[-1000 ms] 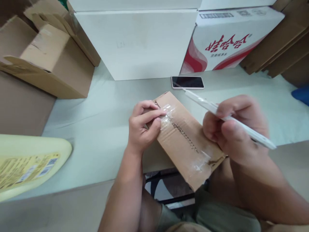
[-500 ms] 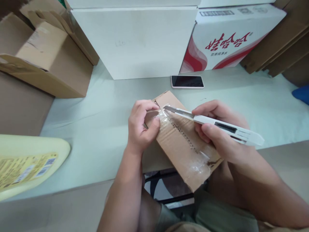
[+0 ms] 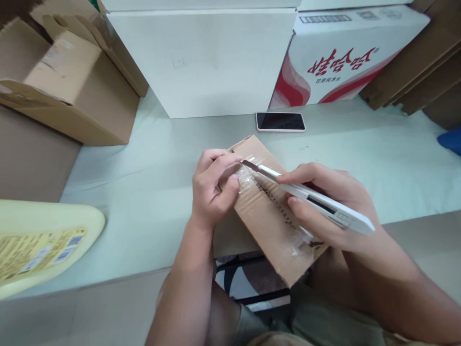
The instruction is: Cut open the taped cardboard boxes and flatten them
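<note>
Over the near edge of the table (image 3: 144,202), cardboard box (image 3: 261,218), top face closed, near tape (image 3: 300,244) attached. Right hand (image 3: 338,190) grips box cutter (image 3: 310,191), blade (image 3: 251,166) at far tape (image 3: 248,181); cutting apparently barely begun. Left hand (image 3: 212,185) clasps box's far-left end. Phone (image 3: 280,122) lies beyond.

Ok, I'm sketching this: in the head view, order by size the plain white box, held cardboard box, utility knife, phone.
1. Plain white box
2. Held cardboard box
3. Unsure: utility knife and phone; knife longer, but nearer the camera.
</note>
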`<state>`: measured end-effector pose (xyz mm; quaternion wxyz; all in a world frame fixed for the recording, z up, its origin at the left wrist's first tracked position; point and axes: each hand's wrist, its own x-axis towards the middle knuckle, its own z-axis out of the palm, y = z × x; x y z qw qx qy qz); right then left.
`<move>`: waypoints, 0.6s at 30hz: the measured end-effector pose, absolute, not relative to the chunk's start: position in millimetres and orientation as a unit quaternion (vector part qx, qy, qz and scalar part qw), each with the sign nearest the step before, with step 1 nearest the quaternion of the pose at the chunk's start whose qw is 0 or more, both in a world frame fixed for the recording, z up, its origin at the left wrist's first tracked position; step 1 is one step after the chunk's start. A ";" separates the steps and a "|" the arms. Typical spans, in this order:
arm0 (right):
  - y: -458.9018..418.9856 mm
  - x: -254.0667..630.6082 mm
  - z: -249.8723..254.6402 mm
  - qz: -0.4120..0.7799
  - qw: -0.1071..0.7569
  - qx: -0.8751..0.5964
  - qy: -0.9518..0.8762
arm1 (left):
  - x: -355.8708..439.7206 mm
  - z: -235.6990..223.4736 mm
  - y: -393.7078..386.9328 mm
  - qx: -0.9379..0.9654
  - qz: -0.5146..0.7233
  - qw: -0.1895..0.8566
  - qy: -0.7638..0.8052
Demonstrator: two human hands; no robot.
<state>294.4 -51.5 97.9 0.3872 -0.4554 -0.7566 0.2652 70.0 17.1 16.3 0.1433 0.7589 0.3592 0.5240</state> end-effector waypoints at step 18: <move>-52.6 292.1 99.6 0.233 0.382 -0.494 -0.745 | 71.6 14.1 18.3 0.751 0.535 0.157 0.353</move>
